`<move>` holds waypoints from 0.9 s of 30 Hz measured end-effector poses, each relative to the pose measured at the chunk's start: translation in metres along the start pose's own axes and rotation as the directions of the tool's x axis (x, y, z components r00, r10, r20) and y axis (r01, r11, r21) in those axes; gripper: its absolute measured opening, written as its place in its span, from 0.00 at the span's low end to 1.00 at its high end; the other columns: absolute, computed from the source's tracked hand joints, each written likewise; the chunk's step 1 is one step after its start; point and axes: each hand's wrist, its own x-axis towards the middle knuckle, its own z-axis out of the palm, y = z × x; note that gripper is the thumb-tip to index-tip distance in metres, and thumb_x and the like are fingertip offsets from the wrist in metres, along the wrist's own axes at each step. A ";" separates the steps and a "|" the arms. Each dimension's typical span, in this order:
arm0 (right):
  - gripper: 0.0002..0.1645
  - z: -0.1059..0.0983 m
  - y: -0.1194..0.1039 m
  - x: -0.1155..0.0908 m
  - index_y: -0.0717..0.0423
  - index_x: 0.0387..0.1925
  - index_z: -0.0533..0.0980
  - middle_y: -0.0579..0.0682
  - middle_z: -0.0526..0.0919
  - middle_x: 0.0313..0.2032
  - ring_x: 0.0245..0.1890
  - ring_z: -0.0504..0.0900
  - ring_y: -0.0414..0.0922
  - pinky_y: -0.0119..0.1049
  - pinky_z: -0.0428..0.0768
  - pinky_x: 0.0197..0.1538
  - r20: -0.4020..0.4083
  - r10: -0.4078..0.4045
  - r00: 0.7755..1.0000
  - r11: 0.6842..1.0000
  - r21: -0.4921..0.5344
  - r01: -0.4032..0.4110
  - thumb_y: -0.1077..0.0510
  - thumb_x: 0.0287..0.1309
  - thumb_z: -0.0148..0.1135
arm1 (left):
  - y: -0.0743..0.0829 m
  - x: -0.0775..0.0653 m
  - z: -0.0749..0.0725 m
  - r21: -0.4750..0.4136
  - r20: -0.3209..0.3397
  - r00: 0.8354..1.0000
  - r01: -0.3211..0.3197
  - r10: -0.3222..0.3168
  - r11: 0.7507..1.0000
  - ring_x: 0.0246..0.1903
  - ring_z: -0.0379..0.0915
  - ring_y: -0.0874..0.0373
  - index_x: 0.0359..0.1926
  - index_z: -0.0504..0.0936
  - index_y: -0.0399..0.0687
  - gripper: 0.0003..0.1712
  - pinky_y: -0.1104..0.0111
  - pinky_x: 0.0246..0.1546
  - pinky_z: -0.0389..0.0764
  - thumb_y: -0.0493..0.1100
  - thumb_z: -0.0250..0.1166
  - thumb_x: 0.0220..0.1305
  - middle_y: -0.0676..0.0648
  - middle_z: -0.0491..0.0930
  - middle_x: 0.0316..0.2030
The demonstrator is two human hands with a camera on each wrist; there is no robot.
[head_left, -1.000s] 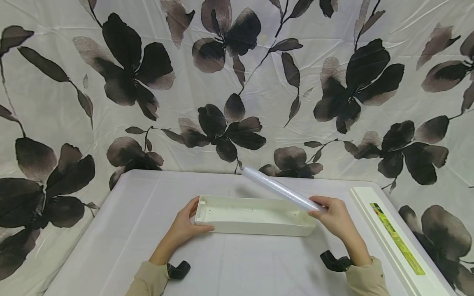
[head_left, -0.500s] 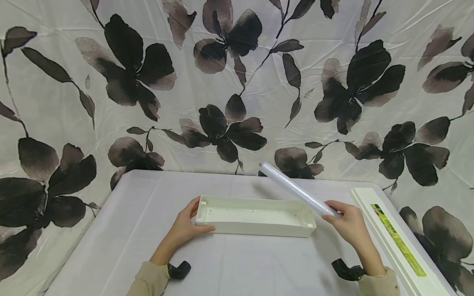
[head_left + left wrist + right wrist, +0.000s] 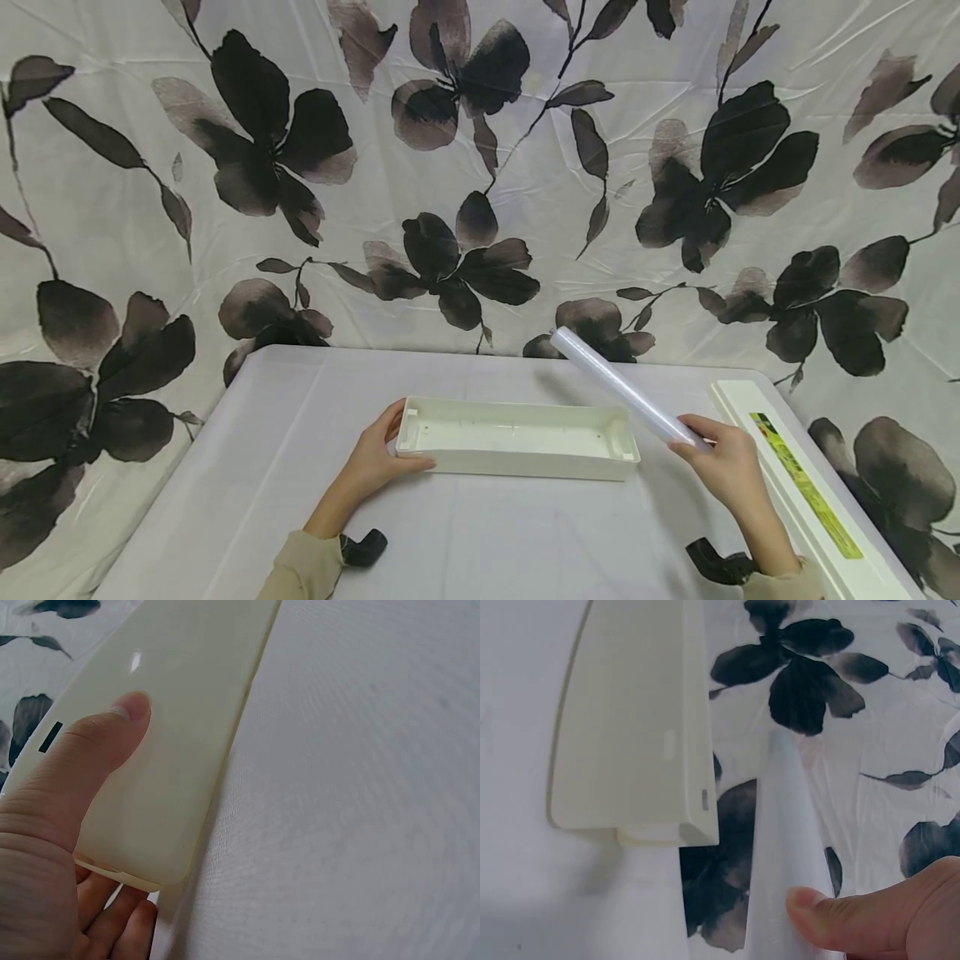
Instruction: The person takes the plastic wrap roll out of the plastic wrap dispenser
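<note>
A long cream plastic box (image 3: 517,463), open at the top, sits on the white-covered table. My left hand (image 3: 375,457) grips its left end; in the left wrist view the thumb (image 3: 105,742) lies along the outer long wall and the fingers curl behind the end. Up off the table, to the right of the box, my right hand (image 3: 723,463) pinches the near end of a roll of clear plastic wrap (image 3: 622,385). The roll tilts up, its far end pointing back and left. In the right wrist view, the roll (image 3: 787,832) is apart from the box (image 3: 630,727).
A long white lid-like piece (image 3: 738,417) with a yellow-green label (image 3: 806,487) lies along the table's right side. Behind the table (image 3: 480,533) hangs a white cloth (image 3: 570,208) with dark flowers.
My right hand has moved right and a little toward me, carrying the roll of plastic wrap away from over the box's right end. The left hand and box have stayed in place.
</note>
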 end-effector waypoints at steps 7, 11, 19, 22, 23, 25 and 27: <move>0.21 -0.006 0.010 -0.008 0.70 0.44 0.83 0.66 0.86 0.39 0.35 0.81 0.55 0.36 0.75 0.30 -0.078 0.018 0.997 1.000 -0.019 -0.019 0.68 0.45 0.74 | 0.000 0.000 0.000 -0.006 0.000 1.000 0.004 -0.004 1.000 0.69 0.60 0.42 0.74 0.59 0.45 0.63 0.51 0.70 0.62 0.47 0.85 0.38 0.39 0.65 0.69; 0.21 -0.011 0.018 -0.014 0.70 0.44 0.83 0.66 0.86 0.39 0.35 0.81 0.54 0.32 0.73 0.28 -0.091 0.046 0.995 0.998 -0.033 -0.049 0.67 0.44 0.75 | -0.001 0.000 0.001 -0.001 -0.002 1.000 0.004 -0.004 1.000 0.69 0.60 0.41 0.74 0.59 0.45 0.63 0.50 0.69 0.62 0.48 0.86 0.38 0.38 0.66 0.69; 0.24 -0.018 0.032 -0.024 0.72 0.45 0.82 0.67 0.85 0.40 0.35 0.79 0.55 0.30 0.70 0.27 -0.102 0.117 0.988 0.989 -0.075 -0.125 0.65 0.44 0.76 | 0.000 0.000 0.000 0.019 -0.008 1.000 -0.003 0.003 1.000 0.69 0.60 0.41 0.74 0.60 0.45 0.64 0.51 0.69 0.62 0.49 0.85 0.38 0.38 0.66 0.69; 0.26 -0.020 0.036 -0.027 0.73 0.47 0.81 0.69 0.84 0.43 0.40 0.80 0.58 0.29 0.70 0.28 -0.091 0.173 0.981 0.981 -0.071 -0.180 0.64 0.45 0.76 | 0.000 0.000 0.000 0.015 -0.007 1.000 -0.003 0.003 1.000 0.69 0.61 0.41 0.74 0.60 0.45 0.63 0.50 0.69 0.62 0.48 0.85 0.38 0.38 0.66 0.69; 0.26 -0.020 0.037 -0.028 0.73 0.48 0.80 0.69 0.83 0.44 0.41 0.80 0.59 0.29 0.70 0.29 -0.087 0.192 0.977 0.978 -0.067 -0.198 0.64 0.46 0.76 | 0.001 0.000 0.000 0.014 -0.005 1.000 -0.005 0.005 1.000 0.69 0.60 0.41 0.74 0.60 0.45 0.63 0.50 0.69 0.62 0.48 0.85 0.38 0.38 0.66 0.69; 0.27 -0.020 0.039 -0.030 0.73 0.49 0.80 0.70 0.83 0.46 0.44 0.80 0.60 0.30 0.69 0.31 -0.089 0.221 0.971 0.972 -0.064 -0.227 0.64 0.46 0.75 | 0.001 0.000 0.000 0.011 -0.004 1.000 -0.008 0.008 1.000 0.69 0.61 0.41 0.74 0.60 0.45 0.62 0.50 0.69 0.62 0.47 0.85 0.39 0.38 0.66 0.68; 0.26 -0.021 0.041 -0.031 0.73 0.48 0.80 0.69 0.83 0.45 0.45 0.80 0.61 0.30 0.68 0.32 -0.103 0.227 0.968 0.970 -0.065 -0.235 0.64 0.45 0.75 | 0.002 -0.001 0.001 0.002 -0.008 1.000 -0.009 0.009 1.000 0.69 0.60 0.41 0.74 0.60 0.45 0.62 0.50 0.69 0.62 0.45 0.85 0.39 0.37 0.66 0.68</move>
